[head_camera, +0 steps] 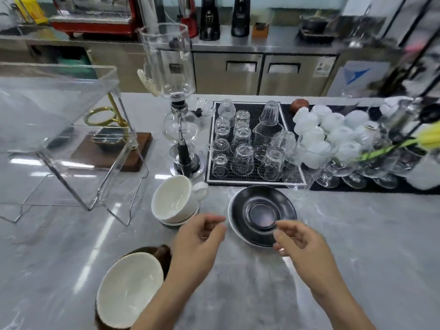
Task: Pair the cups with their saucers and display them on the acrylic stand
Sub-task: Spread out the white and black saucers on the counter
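A white cup [173,198] sits on its white saucer [179,221] at the centre of the marble counter. To its right lies a bare black saucer [247,210]. A brown cup with a white inside [128,289] stands near the front edge, partly hidden by my left forearm. The clear acrylic stand [71,129] rises at the left. My left hand [197,239] hovers between the white cup and the black saucer, fingers loosely curled, holding nothing. My right hand [300,244] hovers over the black saucer's near rim, also with nothing in it.
A glass siphon coffee maker [177,115] stands behind the white cup. A black mat [256,182] with several upturned glasses lies behind the black saucer. White cups [333,132] and stemmed glasses crowd the right. A wooden base with a gold stand [109,141] sits behind the acrylic.
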Motion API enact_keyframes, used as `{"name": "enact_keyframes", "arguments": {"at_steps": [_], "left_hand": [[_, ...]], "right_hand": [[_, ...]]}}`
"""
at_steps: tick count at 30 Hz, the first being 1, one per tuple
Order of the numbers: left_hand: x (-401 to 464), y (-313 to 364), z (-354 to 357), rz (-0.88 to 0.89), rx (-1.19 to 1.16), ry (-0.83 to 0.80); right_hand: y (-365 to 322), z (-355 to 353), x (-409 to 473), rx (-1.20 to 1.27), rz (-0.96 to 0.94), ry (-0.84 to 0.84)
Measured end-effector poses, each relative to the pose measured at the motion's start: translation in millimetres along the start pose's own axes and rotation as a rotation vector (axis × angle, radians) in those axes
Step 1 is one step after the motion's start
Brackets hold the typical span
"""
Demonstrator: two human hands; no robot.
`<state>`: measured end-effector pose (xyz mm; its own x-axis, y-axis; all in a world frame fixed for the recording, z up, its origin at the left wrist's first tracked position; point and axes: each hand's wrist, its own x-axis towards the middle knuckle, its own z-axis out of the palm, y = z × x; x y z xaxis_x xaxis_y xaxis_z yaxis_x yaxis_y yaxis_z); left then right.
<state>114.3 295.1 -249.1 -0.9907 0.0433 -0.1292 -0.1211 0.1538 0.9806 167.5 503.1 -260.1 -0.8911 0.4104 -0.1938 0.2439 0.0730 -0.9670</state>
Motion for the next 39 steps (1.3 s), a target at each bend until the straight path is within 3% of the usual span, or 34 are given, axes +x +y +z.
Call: {"name": "enact_keyframes", "arguments": {"at_steps": [4, 11, 20, 28, 39], "left_hand": [[20.1, -13.2, 32.1, -0.010, 0.159, -0.065], [37.6, -17.8, 45.4, 0.027, 0.391, -0.023], [49.4, -27.9, 46.6, -0.005, 0.619, -0.067], [59.5, -28.8, 46.4, -0.028, 0.651, -0.096], [34.5, -21.3, 34.4, 0.003, 0.482, -0.053]], "right_hand": [[4.5, -20.4, 18.5, -0.022, -0.022, 0.097], [19.2, -30.6, 47.9, -0.195, -0.073, 0.232], [31.7, -22.8, 63.5, -0.333, -0.029, 0.190], [29.5, -19.4, 64.6, -0.355, -0.020, 0.156], [19.6, -23.8, 34.8, -0.317, -0.111, 0.173]]}}
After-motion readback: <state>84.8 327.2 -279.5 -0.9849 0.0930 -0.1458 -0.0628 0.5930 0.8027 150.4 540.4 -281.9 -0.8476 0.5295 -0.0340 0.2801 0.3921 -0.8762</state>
